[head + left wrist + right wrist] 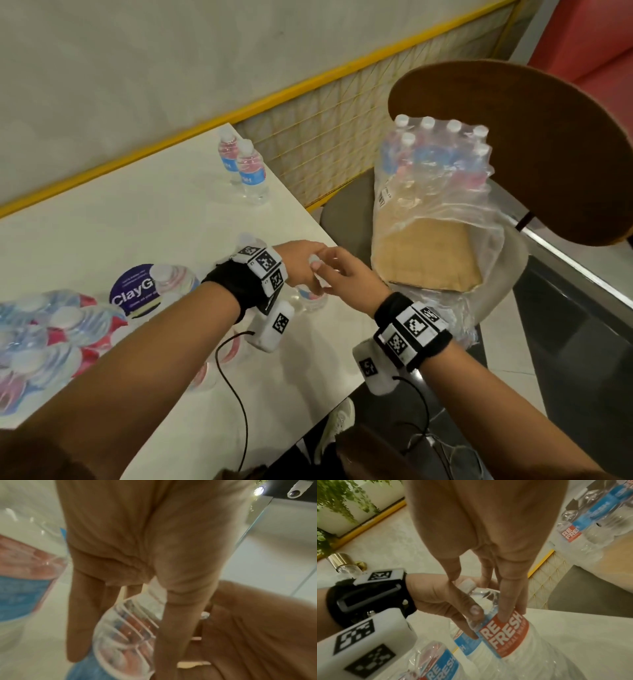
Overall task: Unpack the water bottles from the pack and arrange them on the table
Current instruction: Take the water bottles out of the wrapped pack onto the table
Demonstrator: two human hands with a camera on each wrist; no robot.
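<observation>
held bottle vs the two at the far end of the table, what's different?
Contact: the held bottle is gripped at the neck by the left hand, right hand fingertips on its label; the far pair stands untouched.
Place: the held bottle is by the near right edge of the table; the far pair is at the far corner.
Shared: clear, white caps, red-and-blue labels.

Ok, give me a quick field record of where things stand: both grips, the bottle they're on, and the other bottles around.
left grip: curled round the bottle near its neck
right grip: straight fingers touching the bottle's label
bottle: near the table edge, white cap on
loose bottles: two, upright at the table's far edge
wrapped pack: on the chair, cardboard tray bare in front
other wrapped bottles: on the table, left side
</observation>
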